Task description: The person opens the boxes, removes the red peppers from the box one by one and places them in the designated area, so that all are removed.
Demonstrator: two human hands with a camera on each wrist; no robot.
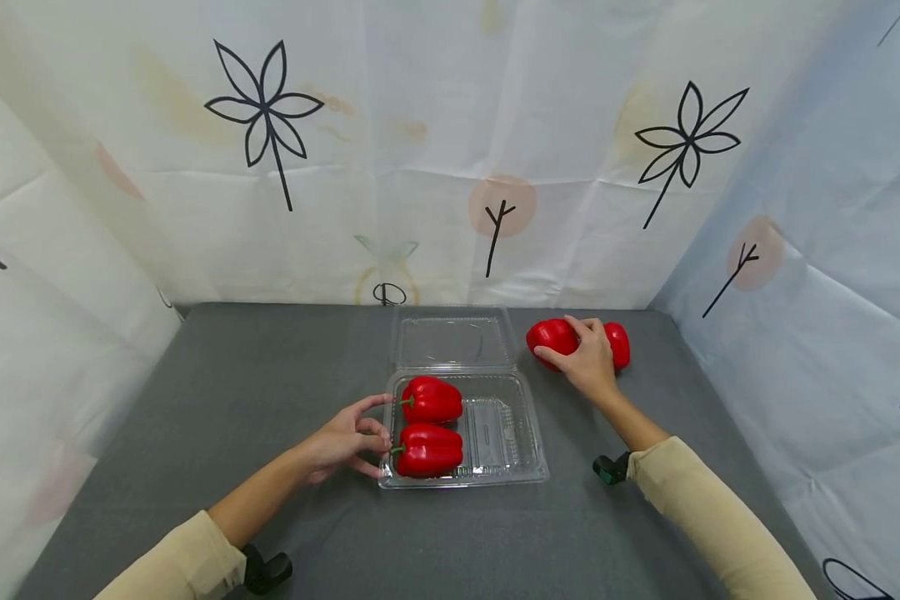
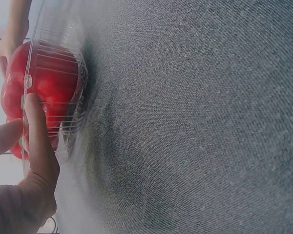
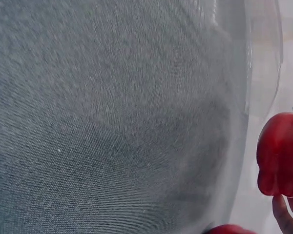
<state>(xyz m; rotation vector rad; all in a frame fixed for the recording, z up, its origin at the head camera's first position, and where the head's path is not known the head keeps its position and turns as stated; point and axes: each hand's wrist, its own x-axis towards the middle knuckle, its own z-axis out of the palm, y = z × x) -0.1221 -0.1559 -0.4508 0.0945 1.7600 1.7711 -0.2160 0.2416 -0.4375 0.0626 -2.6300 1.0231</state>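
A clear hinged plastic container (image 1: 495, 482) lies with its lid folded back on the grey cloth. Two red bell peppers, one farther back (image 1: 433, 400) and one nearer (image 1: 429, 452), lie side by side in its left half, green stems pointing left. My left hand (image 1: 345, 440) grips the container's left rim; the left wrist view shows a finger against the outer wall. Right of the lid, my right hand (image 1: 591, 358) holds another red bell pepper (image 1: 552, 340), raised off the cloth in the right wrist view. Another red pepper (image 1: 618, 345) is partly hidden behind that hand.
The transparent lid (image 1: 453, 340) lies flat behind the base. Grey cloth (image 1: 285, 358) covers the table, and pale printed curtains (image 1: 420, 150) stand along the back and both sides. A dark wrist device (image 1: 611, 468) sits at the right sleeve's cuff.
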